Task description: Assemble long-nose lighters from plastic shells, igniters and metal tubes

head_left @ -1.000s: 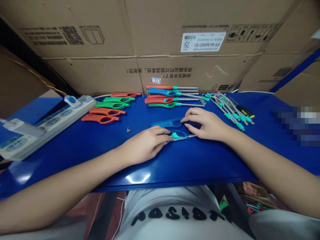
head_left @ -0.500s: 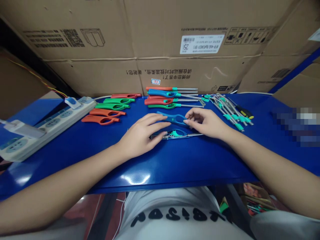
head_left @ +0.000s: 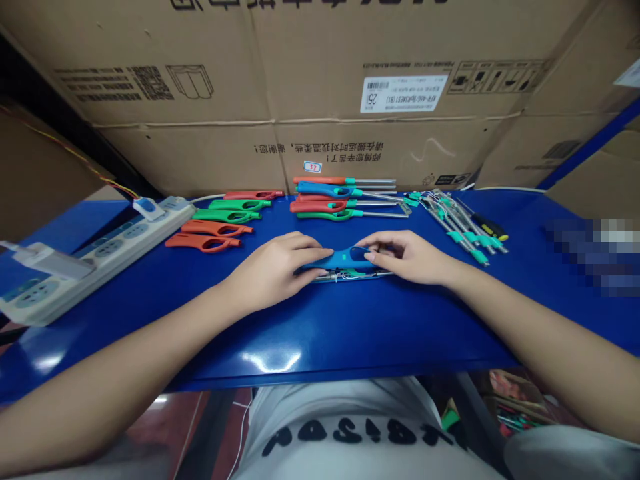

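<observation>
My left hand (head_left: 274, 272) pinches the left end of a blue lighter handle shell (head_left: 336, 259) between thumb and fingers. At its right end, by the finger loop, my right hand (head_left: 413, 256) grips the same shell. Just under and in front of the shell lies a lighter's inner assembly (head_left: 342, 275), with white wires, a green piece and a thin metal rod. The shell covers part of this assembly, and its left end is behind my left hand. Whether the two are touching I cannot tell.
Assembled long-nosed lighters (head_left: 325, 206) lie behind my hands. Red, green and orange handles (head_left: 213, 245) are at back left, beside a power strip (head_left: 107, 252). Metal rods with green parts (head_left: 457, 223) and a screwdriver (head_left: 490, 228) lie at right. A cardboard box (head_left: 225, 147) stands behind.
The blue shell has come down toward me, over the inner assembly. My left fingers have closed on its left end; my right hand has moved slightly nearer with it.
</observation>
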Demonstrator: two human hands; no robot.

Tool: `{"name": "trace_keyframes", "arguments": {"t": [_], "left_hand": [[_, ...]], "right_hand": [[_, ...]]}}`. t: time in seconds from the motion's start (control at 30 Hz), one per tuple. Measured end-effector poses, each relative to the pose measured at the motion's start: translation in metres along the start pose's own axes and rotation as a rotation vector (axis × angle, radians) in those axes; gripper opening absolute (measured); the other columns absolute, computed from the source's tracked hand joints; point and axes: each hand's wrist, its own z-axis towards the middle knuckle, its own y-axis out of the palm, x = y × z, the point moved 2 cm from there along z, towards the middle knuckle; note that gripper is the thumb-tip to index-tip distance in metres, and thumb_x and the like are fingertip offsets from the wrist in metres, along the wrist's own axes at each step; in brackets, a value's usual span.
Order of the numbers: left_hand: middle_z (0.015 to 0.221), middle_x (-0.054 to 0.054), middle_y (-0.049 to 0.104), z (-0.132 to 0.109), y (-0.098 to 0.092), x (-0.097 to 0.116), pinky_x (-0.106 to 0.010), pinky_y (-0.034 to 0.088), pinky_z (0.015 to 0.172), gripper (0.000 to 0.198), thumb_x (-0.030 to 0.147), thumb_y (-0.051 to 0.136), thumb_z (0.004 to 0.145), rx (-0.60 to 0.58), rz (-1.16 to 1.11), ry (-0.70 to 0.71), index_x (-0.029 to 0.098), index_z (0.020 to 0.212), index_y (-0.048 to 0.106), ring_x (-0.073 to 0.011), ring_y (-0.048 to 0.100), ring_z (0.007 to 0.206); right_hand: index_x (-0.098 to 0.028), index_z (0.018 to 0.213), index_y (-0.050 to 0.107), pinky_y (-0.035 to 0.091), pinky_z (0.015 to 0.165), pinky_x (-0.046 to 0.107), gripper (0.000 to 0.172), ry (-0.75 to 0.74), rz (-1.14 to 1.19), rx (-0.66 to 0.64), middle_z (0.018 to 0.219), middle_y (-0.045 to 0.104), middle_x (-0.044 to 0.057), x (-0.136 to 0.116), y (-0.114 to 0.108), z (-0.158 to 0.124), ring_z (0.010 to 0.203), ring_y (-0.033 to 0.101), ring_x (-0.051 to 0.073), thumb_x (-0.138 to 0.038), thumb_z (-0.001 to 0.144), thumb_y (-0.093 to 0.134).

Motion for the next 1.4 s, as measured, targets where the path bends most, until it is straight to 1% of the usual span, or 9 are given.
{"name": "trace_keyframes", "arguments": {"t": [0.1, 0.17, 0.27, 0.37, 0.43, 0.6, 0.97, 1.4], "left_hand": [[0.111, -0.01, 0.071, 0.0007, -0.0006, 0.0014, -0.037, 0.056, 0.091, 0.031, 0.032, 0.063, 0.096, -0.049, -0.083, -0.046, 0.016, 0.123, 0.069, -0.023, 0.068, 0.1], [0.111, -0.009, 0.071, 0.0007, 0.0006, 0.0009, -0.036, 0.055, 0.092, 0.032, 0.033, 0.065, 0.095, -0.093, -0.121, -0.069, 0.017, 0.123, 0.069, -0.0228, 0.069, 0.101], [0.112, -0.009, 0.071, 0.0, 0.0029, -0.0004, -0.036, 0.055, 0.092, 0.032, 0.032, 0.068, 0.093, -0.143, -0.137, -0.089, 0.018, 0.122, 0.069, -0.0234, 0.069, 0.102], [0.113, -0.009, 0.071, -0.0005, 0.0042, -0.0011, -0.037, 0.055, 0.093, 0.032, 0.03, 0.068, 0.093, -0.164, -0.128, -0.111, 0.019, 0.123, 0.069, -0.0239, 0.068, 0.103], [0.113, -0.009, 0.071, -0.0007, 0.0048, -0.0012, -0.037, 0.055, 0.092, 0.032, 0.029, 0.068, 0.092, -0.17, -0.125, -0.118, 0.019, 0.123, 0.069, -0.0238, 0.069, 0.103], [0.113, -0.008, 0.071, -0.0011, 0.006, -0.0021, -0.035, 0.055, 0.091, 0.033, 0.028, 0.07, 0.091, -0.186, -0.128, -0.127, 0.02, 0.123, 0.069, -0.0234, 0.069, 0.102], [0.109, -0.007, 0.072, -0.0005, 0.0033, -0.0013, -0.034, 0.054, 0.089, 0.029, 0.031, 0.064, 0.094, -0.195, -0.107, -0.125, 0.021, 0.121, 0.071, -0.0222, 0.069, 0.099], [0.112, -0.007, 0.073, -0.0011, 0.004, -0.0013, -0.035, 0.054, 0.09, 0.031, 0.03, 0.069, 0.092, -0.208, -0.072, -0.143, 0.021, 0.121, 0.071, -0.0239, 0.069, 0.102]], "right_hand": [[-0.016, 0.117, 0.068, 0.046, 0.067, 0.028, 0.042, -0.162, -0.199, -0.016, 0.085, 0.061, 0.002, -0.0037, 0.0007, -0.002, 0.074, 0.055, 0.014, -0.044, 0.086, 0.07], [-0.017, 0.115, 0.069, 0.046, 0.071, 0.029, 0.039, -0.239, -0.281, -0.035, 0.085, 0.06, 0.003, -0.0058, 0.0002, -0.0028, 0.078, 0.056, 0.016, -0.044, 0.087, 0.071], [-0.018, 0.114, 0.069, 0.047, 0.075, 0.03, 0.036, -0.288, -0.351, -0.069, 0.087, 0.06, 0.004, -0.0063, 0.0003, -0.003, 0.083, 0.058, 0.018, -0.044, 0.089, 0.069], [-0.02, 0.116, 0.068, 0.048, 0.081, 0.033, 0.036, -0.316, -0.388, -0.066, 0.099, 0.064, 0.007, -0.0052, 0.0014, -0.0035, 0.092, 0.061, 0.02, -0.044, 0.09, 0.067], [-0.02, 0.117, 0.069, 0.049, 0.083, 0.034, 0.036, -0.329, -0.408, -0.057, 0.104, 0.066, 0.009, -0.0041, 0.0023, -0.004, 0.096, 0.061, 0.022, -0.045, 0.091, 0.066], [-0.021, 0.118, 0.067, 0.05, 0.085, 0.035, 0.035, -0.327, -0.467, -0.077, 0.107, 0.065, 0.009, -0.0012, 0.0042, -0.0045, 0.098, 0.062, 0.022, -0.045, 0.092, 0.064], [-0.021, 0.116, 0.067, 0.051, 0.083, 0.035, 0.034, -0.319, -0.494, -0.086, 0.106, 0.066, 0.009, -0.003, 0.0049, -0.0047, 0.096, 0.063, 0.022, -0.044, 0.093, 0.063], [-0.02, 0.117, 0.067, 0.05, 0.081, 0.034, 0.035, -0.318, -0.505, -0.095, 0.105, 0.065, 0.009, -0.0035, 0.0054, -0.0054, 0.094, 0.062, 0.021, -0.045, 0.093, 0.063]]}}
